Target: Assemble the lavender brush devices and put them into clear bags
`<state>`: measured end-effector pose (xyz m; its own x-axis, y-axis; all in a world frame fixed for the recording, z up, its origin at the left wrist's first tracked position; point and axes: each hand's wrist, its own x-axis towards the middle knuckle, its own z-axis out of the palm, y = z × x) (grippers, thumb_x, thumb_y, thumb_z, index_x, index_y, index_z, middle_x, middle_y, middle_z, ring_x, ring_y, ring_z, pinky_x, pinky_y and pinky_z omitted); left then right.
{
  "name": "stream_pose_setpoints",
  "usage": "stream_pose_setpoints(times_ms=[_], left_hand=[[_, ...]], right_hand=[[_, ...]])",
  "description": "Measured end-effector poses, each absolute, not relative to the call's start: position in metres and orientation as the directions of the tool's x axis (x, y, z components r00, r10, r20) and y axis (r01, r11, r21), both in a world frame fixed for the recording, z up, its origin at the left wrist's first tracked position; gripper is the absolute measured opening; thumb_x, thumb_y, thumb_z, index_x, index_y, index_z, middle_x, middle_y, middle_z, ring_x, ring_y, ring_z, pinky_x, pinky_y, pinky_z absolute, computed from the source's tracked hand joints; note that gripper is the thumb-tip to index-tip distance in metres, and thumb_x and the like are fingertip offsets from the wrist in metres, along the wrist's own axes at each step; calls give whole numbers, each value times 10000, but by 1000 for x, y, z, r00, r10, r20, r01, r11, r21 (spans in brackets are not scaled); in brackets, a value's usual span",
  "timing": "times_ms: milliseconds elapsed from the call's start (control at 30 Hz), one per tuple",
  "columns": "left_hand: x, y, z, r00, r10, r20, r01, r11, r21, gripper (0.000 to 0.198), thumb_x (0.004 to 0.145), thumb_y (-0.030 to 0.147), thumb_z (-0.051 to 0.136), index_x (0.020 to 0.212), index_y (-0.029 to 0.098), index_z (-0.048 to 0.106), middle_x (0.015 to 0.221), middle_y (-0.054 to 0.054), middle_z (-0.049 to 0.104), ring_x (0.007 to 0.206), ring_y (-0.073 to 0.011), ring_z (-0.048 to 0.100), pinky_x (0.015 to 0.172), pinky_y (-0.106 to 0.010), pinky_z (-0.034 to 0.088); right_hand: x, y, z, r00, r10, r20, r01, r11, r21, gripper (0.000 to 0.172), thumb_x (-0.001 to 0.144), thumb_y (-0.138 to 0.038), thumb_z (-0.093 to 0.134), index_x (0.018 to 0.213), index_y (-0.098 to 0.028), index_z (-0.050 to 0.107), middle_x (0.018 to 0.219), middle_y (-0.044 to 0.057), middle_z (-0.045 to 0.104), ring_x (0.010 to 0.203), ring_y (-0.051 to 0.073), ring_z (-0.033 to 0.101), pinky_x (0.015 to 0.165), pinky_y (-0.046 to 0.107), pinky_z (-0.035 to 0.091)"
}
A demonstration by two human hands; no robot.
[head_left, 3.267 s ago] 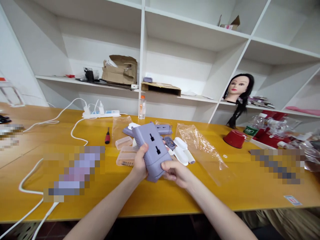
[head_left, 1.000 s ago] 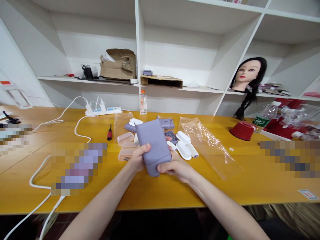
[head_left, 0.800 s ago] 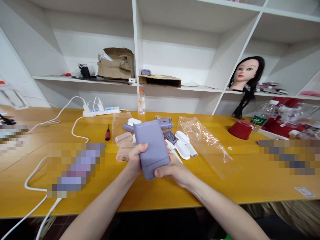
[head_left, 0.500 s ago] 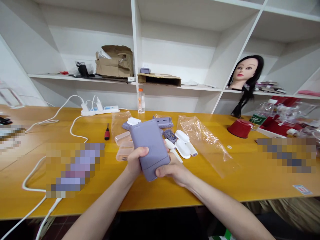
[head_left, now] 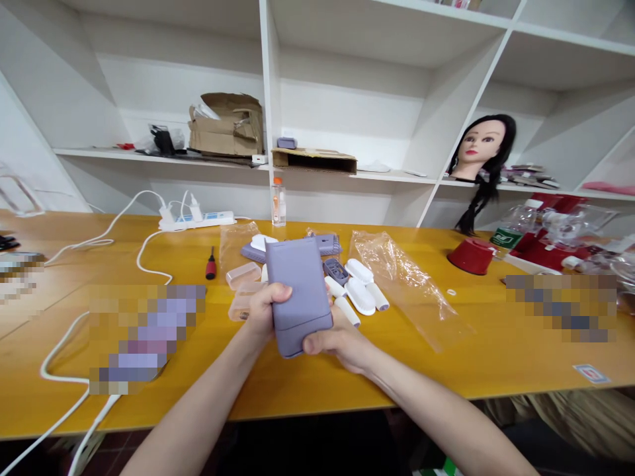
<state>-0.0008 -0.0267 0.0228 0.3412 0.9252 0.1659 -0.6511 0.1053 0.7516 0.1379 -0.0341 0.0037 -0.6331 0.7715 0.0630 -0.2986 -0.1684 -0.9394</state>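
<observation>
Between both hands I hold a purple plastic case (head_left: pixel 300 284), raised over the table with its broad face towards me. A seam crosses its lower part. My left hand (head_left: pixel 262 309) is closed on its left side, thumb on the face. At the lower right edge my right hand (head_left: pixel 342 340) grips it, thumb near the bottom corner; the other fingers of both hands are mostly hidden behind. Just beyond lie white oval pieces (head_left: pixel 360 295), a dark purple oval part (head_left: pixel 336 270), clear pinkish plastic boxes (head_left: pixel 243 276) and another purple piece (head_left: pixel 328 244).
A red screwdriver (head_left: pixel 211 264) lies to the left, near white cables and a power strip (head_left: pixel 198 221). Crumpled clear plastic (head_left: pixel 397 271) spreads to the right. Further right are a red cup-shaped base (head_left: pixel 471 256) and a bottle (head_left: pixel 510 231). White shelves (head_left: pixel 317 106) rise behind the table.
The purple case has turned slightly more upright in my hands. Both hands keep their hold, and the view has shifted a little.
</observation>
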Motion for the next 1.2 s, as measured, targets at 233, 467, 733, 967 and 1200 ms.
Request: stream_pose_setpoints(times_ms=[233,467,733,967,1200], left_hand=[[-2,-27,29,294,952,84,-647,133,750,440,514,337,573,895,136,658,818,-125,678,820,-352,633,657,-457,509],[1,-31,29,196,975,108,-613,36,789,457,491,319,585,899,129,661,823,-132,685,769,-355,638,622,-477,518],[-1,-28,24,133,954,269,-602,-138,787,513,521,294,623,1009,135,636,945,-149,681,828,-380,633,687,-508,515],[-7,-25,22,90,939,332,-608,-212,765,547,582,311,597,1105,151,587,1027,-141,659,875,-351,624,702,-470,522],[-7,-26,19,156,893,423,-554,-276,786,588,590,291,579,1159,153,524,1058,-109,647,914,-315,617,759,-457,514]], right_hand=[[136,-35,-4,-590,807,-30,-191,-176,-966,305,487,-255,789,655,-171,548,534,-55,461,508,82,374,455,213,299],[139,-36,-5,-589,806,-51,-207,-212,-955,321,479,-268,786,569,-171,493,457,-78,382,449,51,257,407,205,191],[140,-32,6,-594,804,1,-249,-183,-951,214,571,-219,714,679,-151,543,497,-64,500,344,39,362,342,188,215],[146,-30,10,-621,784,0,-250,-198,-948,335,595,-139,588,924,-168,533,680,-4,650,583,148,655,508,198,408],[144,-30,9,-643,765,-43,-241,-255,-936,360,588,-140,620,938,-170,542,696,-3,665,577,162,671,490,190,435]])
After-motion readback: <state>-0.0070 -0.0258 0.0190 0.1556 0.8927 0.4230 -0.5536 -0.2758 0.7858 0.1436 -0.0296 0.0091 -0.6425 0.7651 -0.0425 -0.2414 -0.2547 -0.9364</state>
